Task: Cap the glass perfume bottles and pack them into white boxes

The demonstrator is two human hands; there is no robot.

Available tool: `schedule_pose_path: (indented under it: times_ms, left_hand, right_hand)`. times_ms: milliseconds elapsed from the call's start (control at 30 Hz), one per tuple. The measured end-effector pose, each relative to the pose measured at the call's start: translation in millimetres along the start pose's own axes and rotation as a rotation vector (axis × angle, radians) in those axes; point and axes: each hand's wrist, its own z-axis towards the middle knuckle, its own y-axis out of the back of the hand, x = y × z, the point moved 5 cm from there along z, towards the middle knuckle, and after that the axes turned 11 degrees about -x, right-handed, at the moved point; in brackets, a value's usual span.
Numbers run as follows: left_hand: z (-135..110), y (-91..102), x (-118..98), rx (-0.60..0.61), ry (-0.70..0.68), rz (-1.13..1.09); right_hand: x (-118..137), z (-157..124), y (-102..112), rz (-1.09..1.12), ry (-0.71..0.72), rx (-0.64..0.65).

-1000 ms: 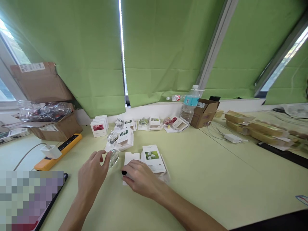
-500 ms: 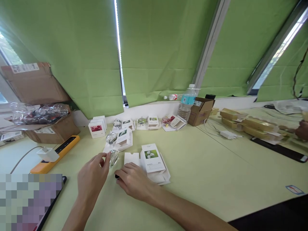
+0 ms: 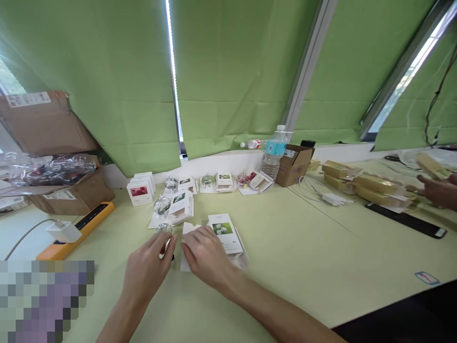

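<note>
My left hand is shut around a clear glass ornament, whose round top shows above my fingers and whose lower part is mostly hidden. My right hand lies on a white card insert with its fingers spread over the card, just left of a white box with a flower picture. A small black object peeks out below my left hand. Another glass ornament stands behind my hands beside an open white box.
Along the wall stand more ornaments and white boxes, a water bottle and a small cardboard box. At left are an orange power strip and a carton of glass ornaments. At right, a co-worker's hand holds a tan box.
My left hand has closed further around the ornament, and my right hand has moved up onto the card. A co-worker's hand now holds a tan box at right, and the view has shifted slightly.
</note>
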Motion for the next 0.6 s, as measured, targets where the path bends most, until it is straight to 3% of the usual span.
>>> schedule_pose_path:
  times_ms: [133, 300, 400, 600]
  left_hand:
    - [-5.2, -5.9, -11.8, 0.029, -0.04, 0.028]
    - [-10.5, -14.4, -20.7, 0.164, -0.051, 0.067]
    - [-12.2, -15.9, -21.5, 0.192, -0.04, 0.08]
    - [-17.9, -21.3, -24.8, 0.211, -0.075, 0.073]
  right_hand:
    - [-41.5, 2.1, 22.7, -0.193, -0.242, -0.024]
    - [-92.9, -13.3, 31.4, -0.418, -0.548, 0.165]
    - [-104.8, -20.3, 30.9, -0.409, -0.619, 0.261]
    - [-104.9, -21.9, 30.1, -0.275, -0.645, 0.341]
